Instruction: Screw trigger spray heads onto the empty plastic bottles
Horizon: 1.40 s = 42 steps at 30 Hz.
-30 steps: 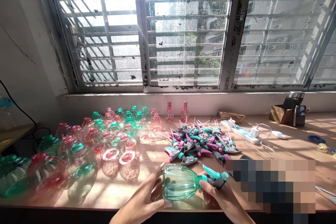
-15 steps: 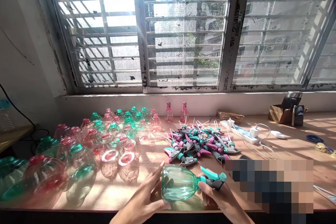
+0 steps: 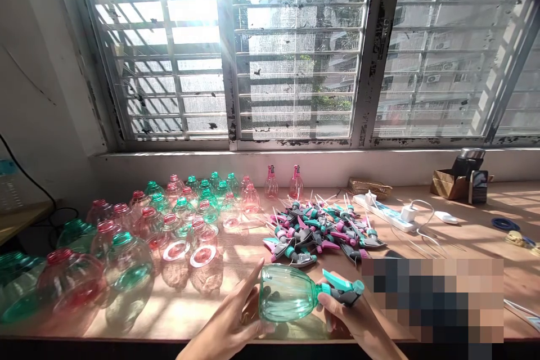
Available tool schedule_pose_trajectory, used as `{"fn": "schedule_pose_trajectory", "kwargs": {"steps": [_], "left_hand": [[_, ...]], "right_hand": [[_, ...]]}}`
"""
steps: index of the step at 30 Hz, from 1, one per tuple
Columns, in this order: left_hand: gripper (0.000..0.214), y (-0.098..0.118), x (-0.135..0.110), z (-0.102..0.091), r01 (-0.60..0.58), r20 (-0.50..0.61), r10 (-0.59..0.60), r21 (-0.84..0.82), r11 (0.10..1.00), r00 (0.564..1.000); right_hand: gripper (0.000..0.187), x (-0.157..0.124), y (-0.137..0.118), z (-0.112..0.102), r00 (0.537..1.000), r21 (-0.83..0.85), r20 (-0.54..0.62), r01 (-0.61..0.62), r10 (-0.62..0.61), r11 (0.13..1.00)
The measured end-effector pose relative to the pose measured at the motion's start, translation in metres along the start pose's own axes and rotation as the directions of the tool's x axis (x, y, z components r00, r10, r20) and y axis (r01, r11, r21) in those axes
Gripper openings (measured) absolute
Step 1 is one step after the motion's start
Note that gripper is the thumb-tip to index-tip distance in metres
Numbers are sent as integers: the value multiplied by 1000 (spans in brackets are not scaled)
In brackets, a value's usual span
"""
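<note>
A clear green spray bottle (image 3: pixel 289 293) lies on its side in the air between my hands, just above the table's front edge. Its base faces left, cupped by my left hand (image 3: pixel 241 312) with the fingers and thumb around it. At the neck, my right hand (image 3: pixel 346 315) grips the collar of the teal and grey spray head (image 3: pixel 343 288), which sits on the bottle's mouth. Right behind the bottle is a heap of loose spray heads (image 3: pixel 323 230) in pink, teal and grey, with white tubes sticking out.
Many pink and green bottles without heads (image 3: pixel 147 225) stand on the left of the table (image 3: pixel 236 242). At the back are two pink spray bottles (image 3: pixel 296 181), a wicker basket (image 3: pixel 369 187) and a power strip (image 3: pixel 386 212). A blurred patch hides the right front.
Almost nothing differs. The bottle has turned very slightly in my hands, which stay in the same place.
</note>
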State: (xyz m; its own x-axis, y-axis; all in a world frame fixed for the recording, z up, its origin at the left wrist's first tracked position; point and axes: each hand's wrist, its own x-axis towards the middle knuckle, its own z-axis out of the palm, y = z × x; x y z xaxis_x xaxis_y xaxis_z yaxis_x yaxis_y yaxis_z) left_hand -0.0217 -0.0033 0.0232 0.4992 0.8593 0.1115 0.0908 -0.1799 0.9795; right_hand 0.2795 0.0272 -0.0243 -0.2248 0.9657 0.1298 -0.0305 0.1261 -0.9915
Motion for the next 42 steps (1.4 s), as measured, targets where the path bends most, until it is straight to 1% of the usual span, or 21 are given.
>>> {"fn": "schedule_pose_trajectory", "kwargs": {"steps": [2, 5, 9, 12, 14, 19, 22, 27, 30, 33, 37, 42], "left_hand": [[100, -2, -1, -1, -14, 7, 15, -46, 999, 1000], [96, -3, -1, -2, 8, -23, -9, -29, 1000, 1000], [97, 0, -1, -1, 13, -6, -13, 15, 1000, 1000], [93, 1, -1, 1, 4, -20, -3, 44, 999, 1000], [92, 0, -2, 1, -13, -16, 14, 42, 999, 1000], [100, -6, -3, -3, -17, 0, 17, 87, 996, 1000], [96, -7, -1, -5, -36, -7, 37, 79, 996, 999], [97, -2, -2, -3, -1, -5, 1, 87, 996, 1000], [95, 4, -3, 0, 13, -17, -11, 105, 994, 1000], [96, 7, -3, 1, -6, -24, 9, 125, 992, 1000], [94, 4, -4, 0, -13, -16, 14, 80, 997, 1000], [94, -1, -4, -4, -23, -23, 28, 178, 984, 999]], "right_hand": [[46, -1, -4, 1, 1000, 18, 4, -15, 15, 1000], [42, -2, -8, 2, 1000, 43, -1, -7, 7, 999], [43, -1, 0, -1, 1000, 14, 24, -15, 15, 1000], [47, 1, 5, -4, 999, -26, 43, -18, 19, 999], [47, 1, 2, -3, 999, -13, 40, -13, 14, 1000], [44, 0, -11, 1, 998, 18, 51, 23, -24, 1000], [47, -1, -9, 2, 1000, 16, 30, 10, -10, 1000], [49, -2, -2, 0, 1000, -2, 21, 1, -1, 1000], [51, -3, -7, 2, 1000, 20, 24, 9, -9, 1000], [53, -3, -13, 4, 1000, 36, 10, 5, -5, 999], [49, -4, -16, 4, 1000, -2, 16, -18, 18, 1000], [47, -7, -21, 1, 1000, -4, 17, -12, 12, 1000]]}}
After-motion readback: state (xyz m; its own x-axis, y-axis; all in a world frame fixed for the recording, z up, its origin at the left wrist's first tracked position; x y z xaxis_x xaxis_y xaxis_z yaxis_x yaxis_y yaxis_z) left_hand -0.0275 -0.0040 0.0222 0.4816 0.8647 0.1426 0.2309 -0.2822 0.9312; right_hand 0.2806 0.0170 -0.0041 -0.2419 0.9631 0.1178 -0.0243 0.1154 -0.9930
